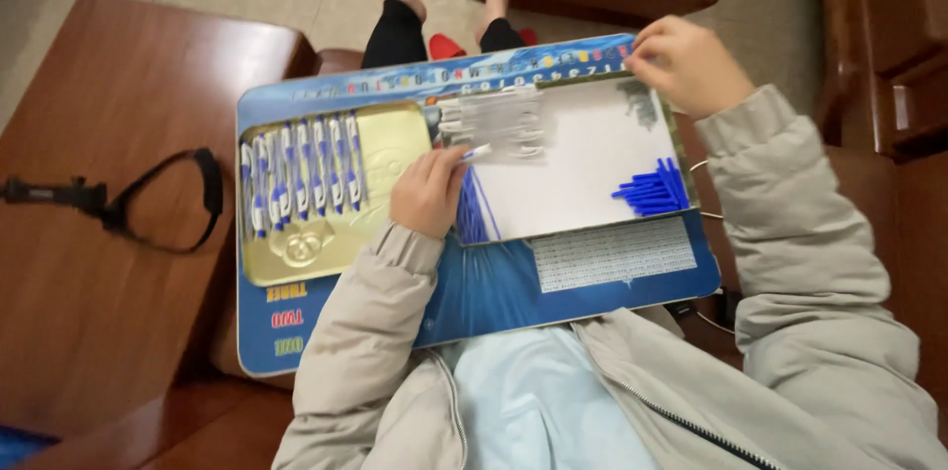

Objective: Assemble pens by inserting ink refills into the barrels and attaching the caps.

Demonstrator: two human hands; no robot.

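On a blue rectangular lap board [592, 287], the left hand [427, 192] pinches a white-and-blue pen part [476, 151] in its fingers [452, 162] beside a gold metal tin lid [390, 139] lined with assembled pens [301, 179]. The right hand [688, 65] rests closed at the white tray [583, 174]'s far corner, apart from a heap of blue caps [652, 192].

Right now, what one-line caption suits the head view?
Seated person's left hand holds a pen part over a lap board beside a gold tray of assembled pens; right hand rests at the board's far edge.

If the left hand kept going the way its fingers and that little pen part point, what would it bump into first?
Most likely the pile of clear pen barrels just beyond the left hand, which holds a pen part over the white tray; height above them is unclear.
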